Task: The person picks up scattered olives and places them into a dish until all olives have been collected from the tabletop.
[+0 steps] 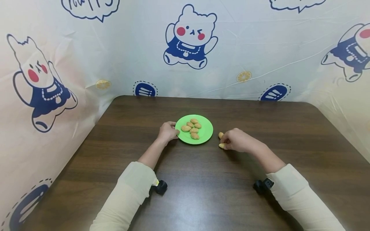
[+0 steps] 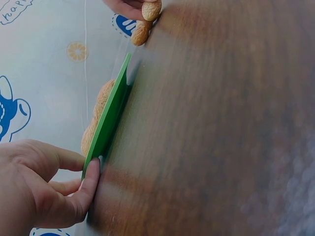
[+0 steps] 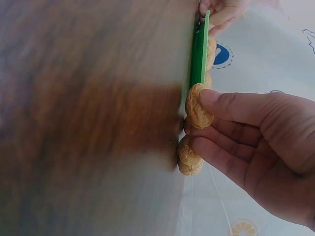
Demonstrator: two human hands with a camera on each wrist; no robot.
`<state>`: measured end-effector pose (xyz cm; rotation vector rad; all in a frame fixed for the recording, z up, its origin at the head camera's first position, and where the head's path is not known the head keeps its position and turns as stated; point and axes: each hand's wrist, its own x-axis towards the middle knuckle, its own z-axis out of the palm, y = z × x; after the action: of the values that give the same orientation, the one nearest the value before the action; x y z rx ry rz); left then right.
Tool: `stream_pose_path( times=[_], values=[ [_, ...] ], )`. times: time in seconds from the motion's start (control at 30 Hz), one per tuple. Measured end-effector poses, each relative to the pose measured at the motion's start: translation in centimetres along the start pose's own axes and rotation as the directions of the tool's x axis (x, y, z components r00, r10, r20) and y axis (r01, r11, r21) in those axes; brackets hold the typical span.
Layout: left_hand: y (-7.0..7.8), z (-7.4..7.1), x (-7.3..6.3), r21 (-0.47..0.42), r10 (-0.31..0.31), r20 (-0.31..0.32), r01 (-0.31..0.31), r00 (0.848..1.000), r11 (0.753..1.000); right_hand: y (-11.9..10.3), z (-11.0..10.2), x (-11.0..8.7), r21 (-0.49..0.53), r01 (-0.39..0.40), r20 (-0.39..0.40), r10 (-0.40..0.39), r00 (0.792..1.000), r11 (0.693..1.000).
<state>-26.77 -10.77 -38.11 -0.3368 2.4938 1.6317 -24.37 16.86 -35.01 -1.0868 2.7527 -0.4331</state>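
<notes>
At the middle of the table, a round green plate carries several unshelled peanuts. My left hand pinches the plate's left rim, thumb on one face and fingers on the other in the left wrist view. Just right of the plate, my right hand holds an unshelled peanut between thumb and fingers. A second peanut lies right at the fingertips of that hand, close to the table surface. In the head view this second one shows beyond the fingers, partly covered by them.
The dark brown wooden table reaches back to a pale curtain printed with cartoon bears. Black wrist cameras sit at both cuffs, the left camera and the right camera, low over the table.
</notes>
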Motion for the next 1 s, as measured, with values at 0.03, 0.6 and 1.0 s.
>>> stream_pose_path(
  times=[0.03, 0.6, 1.0],
  values=[
    [0.0, 0.0, 0.0, -0.001, -0.001, -0.001, 0.001, 1.0, 1.0, 0.0, 0.0, 0.0, 0.0, 0.004, -0.004, -0.004, 1.0, 1.0],
    [-0.1, 0.0, 0.1, -0.005, 0.004, -0.009, -0.004, 1.0, 1.0, -0.6, 0.0, 0.7, -0.007, 0.07, -0.073, -0.07, 0.995, 0.998],
    [-0.2, 0.1, 0.2, 0.001, 0.001, -0.018, -0.001, 1.0, 1.0, -1.2, 0.1, 1.5, 0.017, 0.063, -0.083, -0.061, 0.995, 0.998]
  ],
)
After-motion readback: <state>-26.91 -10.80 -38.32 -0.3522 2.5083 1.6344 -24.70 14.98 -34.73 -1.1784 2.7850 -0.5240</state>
